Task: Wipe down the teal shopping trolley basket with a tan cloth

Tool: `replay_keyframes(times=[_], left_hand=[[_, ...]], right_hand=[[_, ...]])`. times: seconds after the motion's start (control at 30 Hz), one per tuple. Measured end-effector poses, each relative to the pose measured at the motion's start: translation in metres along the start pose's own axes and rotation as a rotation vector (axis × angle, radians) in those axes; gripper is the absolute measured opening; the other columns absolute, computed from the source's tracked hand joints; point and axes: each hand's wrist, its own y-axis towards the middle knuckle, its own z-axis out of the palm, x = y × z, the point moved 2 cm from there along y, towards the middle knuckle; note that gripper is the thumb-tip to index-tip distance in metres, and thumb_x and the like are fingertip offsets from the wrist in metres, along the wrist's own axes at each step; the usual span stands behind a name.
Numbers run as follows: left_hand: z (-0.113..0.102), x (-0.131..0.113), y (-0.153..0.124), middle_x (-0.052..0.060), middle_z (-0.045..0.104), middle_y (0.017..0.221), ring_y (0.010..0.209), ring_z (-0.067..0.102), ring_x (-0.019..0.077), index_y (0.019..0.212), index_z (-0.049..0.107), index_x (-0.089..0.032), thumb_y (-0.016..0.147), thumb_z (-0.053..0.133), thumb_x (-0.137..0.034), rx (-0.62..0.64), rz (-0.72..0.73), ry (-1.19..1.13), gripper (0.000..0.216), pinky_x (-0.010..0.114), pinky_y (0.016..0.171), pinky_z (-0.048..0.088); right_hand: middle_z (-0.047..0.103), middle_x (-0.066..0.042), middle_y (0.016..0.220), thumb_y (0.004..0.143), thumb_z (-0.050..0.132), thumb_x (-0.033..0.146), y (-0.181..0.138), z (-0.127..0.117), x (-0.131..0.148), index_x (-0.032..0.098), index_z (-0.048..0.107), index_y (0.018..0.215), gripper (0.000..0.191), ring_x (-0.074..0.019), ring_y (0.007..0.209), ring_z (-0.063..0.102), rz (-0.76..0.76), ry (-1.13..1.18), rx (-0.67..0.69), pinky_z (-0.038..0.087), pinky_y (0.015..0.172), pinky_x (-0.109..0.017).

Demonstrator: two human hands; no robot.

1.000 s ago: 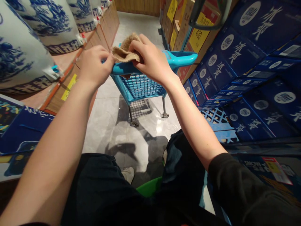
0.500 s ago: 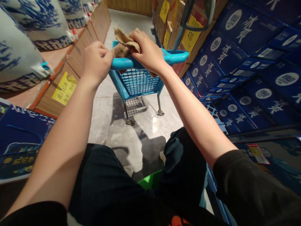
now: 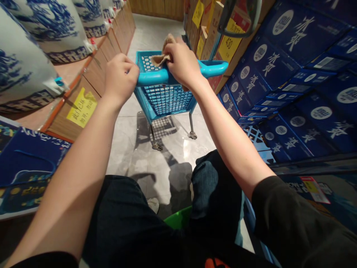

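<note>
A small blue plastic shopping cart (image 3: 167, 100) stands on the grey tiled floor in front of me. My left hand (image 3: 120, 77) is closed round the left end of the cart's blue handle bar (image 3: 214, 67). My right hand (image 3: 182, 61) grips the bar near its middle and presses a crumpled brown cloth (image 3: 160, 58) against it. Part of the cloth sticks out over the basket to the left of my fingers.
Large blue-and-white ceramic jars (image 3: 33, 44) stand on a wooden ledge with a yellow label (image 3: 81, 111) at the left. Stacked blue cartons (image 3: 292, 74) and yellow price tags (image 3: 229, 42) line the right side. A narrow aisle (image 3: 156, 29) runs ahead. A green object (image 3: 178, 219) lies near my feet.
My left hand let go of the cloth and closed on the handle bar. My right hand bunched the cloth smaller against the bar.
</note>
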Motion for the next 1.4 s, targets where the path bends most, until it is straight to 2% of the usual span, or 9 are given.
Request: replay_keyframes(times=[0.2,0.3,0.43,0.53,0.7,0.87,0.93,1.17,1.4], left_hand=[[0.001,0.007,0.000,0.004,0.076,0.098,0.101,0.072,0.0244,0.079,0.072,-0.022,0.098,0.046,-0.053,0.009,0.008,-0.019,0.045,0.043,0.099,0.053],[-0.001,0.006,-0.002,0.004,0.079,0.104,0.108,0.073,0.0249,0.085,0.075,-0.025,0.099,0.044,-0.055,0.034,0.006,0.002,0.045,0.042,0.102,0.052],[-0.003,0.002,-0.004,-0.001,0.079,0.106,0.119,0.071,0.0204,0.095,0.078,-0.030,0.103,0.037,-0.056,0.094,0.033,0.031,0.049,0.037,0.103,0.052],[0.000,0.003,-0.002,0.000,0.078,0.105,0.113,0.072,0.0202,0.090,0.077,-0.029,0.102,0.039,-0.055,0.097,0.021,0.028,0.048,0.037,0.101,0.051],[0.000,0.002,-0.003,0.009,0.074,0.096,0.097,0.073,0.0244,0.075,0.069,-0.020,0.094,0.048,-0.047,0.008,0.016,-0.025,0.039,0.039,0.092,0.052],[-0.007,-0.004,-0.009,0.005,0.071,0.088,0.091,0.071,0.0223,0.070,0.065,-0.022,0.093,0.050,-0.044,-0.012,0.043,-0.109,0.035,0.036,0.089,0.052],[-0.008,-0.005,-0.011,0.004,0.071,0.086,0.090,0.070,0.0212,0.068,0.064,-0.022,0.092,0.051,-0.045,-0.021,0.051,-0.131,0.036,0.034,0.088,0.052],[-0.013,0.003,-0.016,0.003,0.072,0.083,0.087,0.070,0.0200,0.069,0.068,-0.022,0.090,0.053,-0.043,-0.072,0.059,-0.144,0.034,0.033,0.085,0.053],[-0.015,0.003,-0.021,0.004,0.071,0.082,0.086,0.071,0.0212,0.067,0.066,-0.023,0.089,0.052,-0.043,-0.097,0.063,-0.190,0.034,0.036,0.086,0.054]], right_hand=[[0.065,-0.002,0.137,0.100,0.038,0.028,-0.026,0.014,0.050,0.035,0.064,0.103,0.027,-0.0247,0.117,0.064,-0.213,-0.013,0.107,0.047,0.091,-0.038],[0.067,-0.004,0.133,0.096,0.042,0.034,-0.026,0.008,0.041,0.036,0.065,0.103,0.025,-0.0267,0.118,0.062,-0.184,-0.037,0.097,0.045,0.091,-0.040],[0.070,-0.006,0.109,0.083,0.048,0.046,-0.017,0.001,0.018,0.047,0.063,0.094,0.019,-0.0346,0.120,0.059,-0.060,0.000,0.020,0.039,0.087,-0.045],[0.068,-0.007,0.099,0.077,0.048,0.051,-0.019,0.006,0.029,0.046,0.064,0.095,0.024,-0.0355,0.117,0.058,-0.016,0.023,0.040,0.037,0.088,-0.046],[0.068,-0.006,0.100,0.076,0.049,0.050,-0.024,0.009,0.047,0.040,0.064,0.095,0.026,-0.0306,0.117,0.059,-0.088,0.014,0.111,0.035,0.089,-0.044],[0.071,-0.010,0.115,0.080,0.047,0.043,-0.008,-0.006,0.006,0.040,0.063,0.088,0.018,-0.0348,0.119,0.059,-0.051,0.006,-0.050,0.038,0.089,-0.046],[0.071,-0.010,0.115,0.083,0.046,0.041,-0.009,-0.007,0.003,0.040,0.063,0.090,0.018,-0.0357,0.118,0.060,-0.020,0.005,-0.074,0.039,0.089,-0.046],[0.067,-0.006,0.098,0.084,0.049,0.047,-0.035,0.001,0.049,0.041,0.066,0.099,0.024,-0.0318,0.123,0.058,-0.133,0.018,0.170,0.039,0.087,-0.043],[0.070,-0.007,0.118,0.078,0.048,0.046,-0.031,-0.011,0.022,0.048,0.068,0.091,0.023,-0.0369,0.121,0.057,0.002,0.034,0.024,0.038,0.086,-0.047]])
